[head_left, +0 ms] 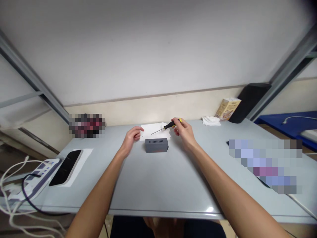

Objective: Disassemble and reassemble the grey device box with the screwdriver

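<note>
My right hand [184, 133] grips a screwdriver [169, 125] with a black and yellow handle. Its thin shaft slants down and left over white paper [155, 128] near the back of the table. At the paper's left edge is my left hand [131, 139], index finger stretched out and the other fingers loosely curled, with no object visible in it. A tiny dark piece [142, 136] lies on the paper below that fingertip; its kind is too small to make out. Between my hands, a dark grey box [156, 145] with a row of slots stands in front of the paper.
On the left lie a phone [66, 168] and a white power strip [37, 178] with tangled cables. A crumpled tissue [211, 121], a yellow carton [228, 109] and a black cylinder [249, 102] stand at the back right. Blurred-out items sit on both sides.
</note>
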Motion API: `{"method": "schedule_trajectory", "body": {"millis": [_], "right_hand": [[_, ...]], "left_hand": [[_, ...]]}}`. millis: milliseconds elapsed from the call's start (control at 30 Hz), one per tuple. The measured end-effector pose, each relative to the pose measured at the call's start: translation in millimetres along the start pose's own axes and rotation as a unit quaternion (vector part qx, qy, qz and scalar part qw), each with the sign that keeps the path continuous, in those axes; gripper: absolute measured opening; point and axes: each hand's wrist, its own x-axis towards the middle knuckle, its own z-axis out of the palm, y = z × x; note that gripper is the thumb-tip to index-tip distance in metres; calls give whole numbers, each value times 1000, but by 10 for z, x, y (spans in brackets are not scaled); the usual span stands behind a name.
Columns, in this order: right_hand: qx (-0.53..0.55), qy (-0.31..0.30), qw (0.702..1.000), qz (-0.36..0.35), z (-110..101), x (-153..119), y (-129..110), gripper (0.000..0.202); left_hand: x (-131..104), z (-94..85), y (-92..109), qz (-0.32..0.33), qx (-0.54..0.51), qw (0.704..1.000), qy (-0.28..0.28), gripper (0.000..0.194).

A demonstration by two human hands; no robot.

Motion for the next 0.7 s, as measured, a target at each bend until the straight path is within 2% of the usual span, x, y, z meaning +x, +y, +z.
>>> {"method": "schedule_trajectory", "body": {"millis": [33,100,167,233,333,433,700], "right_hand": [[-17,-11,1000,3,9,-5,37,55],[-44,-44,998,9,29,-22,102,57],[-63,-74,995,15,50,-44,151,56],[-76,-99,992,25,67,-66,186,55],[-83,-129,987,45,86,-91,222,55],[-87,-149,983,56,91,-99,251,55],[-77,-120,989,43,67,-74,209,57]], "left_hand": [[17,-31,-33,10,73,996,45,20],[38,-80,-103,32,234,967,100,21],[44,-107,-170,49,353,929,103,23],[44,-116,-225,64,416,903,86,25],[49,-116,-278,78,453,886,64,28],[60,-117,-303,82,462,881,56,28],[59,-99,-262,107,458,881,40,21]]}}
